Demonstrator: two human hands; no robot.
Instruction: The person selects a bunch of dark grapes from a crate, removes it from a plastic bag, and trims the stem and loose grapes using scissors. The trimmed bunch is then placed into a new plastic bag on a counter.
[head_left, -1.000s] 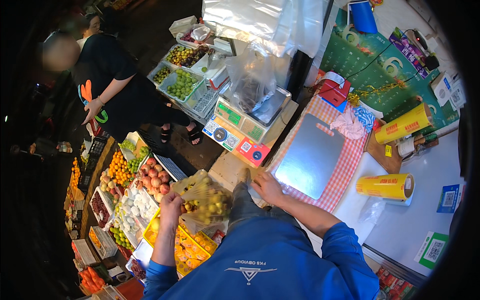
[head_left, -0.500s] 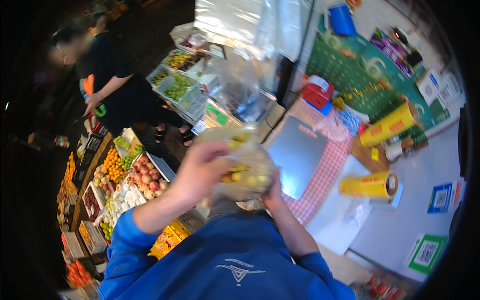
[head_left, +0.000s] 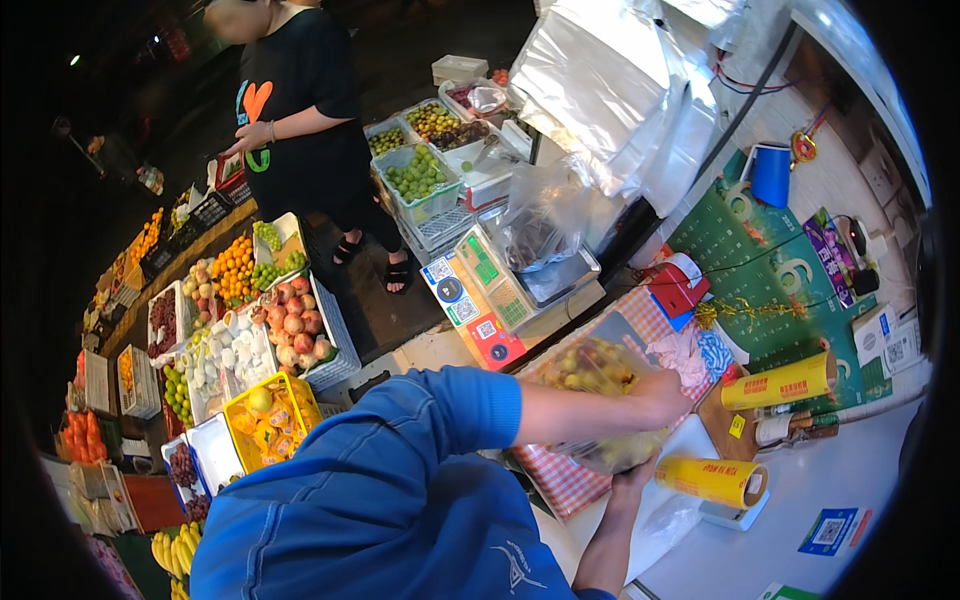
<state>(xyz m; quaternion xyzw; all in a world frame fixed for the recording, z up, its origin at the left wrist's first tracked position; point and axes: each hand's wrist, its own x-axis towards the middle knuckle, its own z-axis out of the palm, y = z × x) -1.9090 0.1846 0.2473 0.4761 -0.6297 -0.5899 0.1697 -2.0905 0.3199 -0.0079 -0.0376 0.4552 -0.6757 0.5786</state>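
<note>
A clear plastic bag [head_left: 592,368] of small round yellow-green and reddish-brown fruit is in front of me, over the red-and-white checked cloth [head_left: 568,492] on the counter. My left arm reaches across to the right, and my left hand [head_left: 662,398] is closed on the bag at its right side. Below it, my right hand [head_left: 636,476] grips the lower right part of the same bag; some of its fingers are hidden behind the plastic. A grey board [head_left: 617,328] lies partly covered behind the bag.
Yellow film rolls [head_left: 712,480] lie at the right by a wooden board. A scale [head_left: 562,278] carrying an empty-looking plastic bag stands ahead, under hanging clear bags [head_left: 610,90]. Fruit crates [head_left: 335,335] fill the left. A person [head_left: 305,110] stands beyond them.
I have turned toward the counter, and the bag has gone from in front of my chest to over the checked cloth. Both hands moved right with it. The standing person now appears nearer the middle.
</note>
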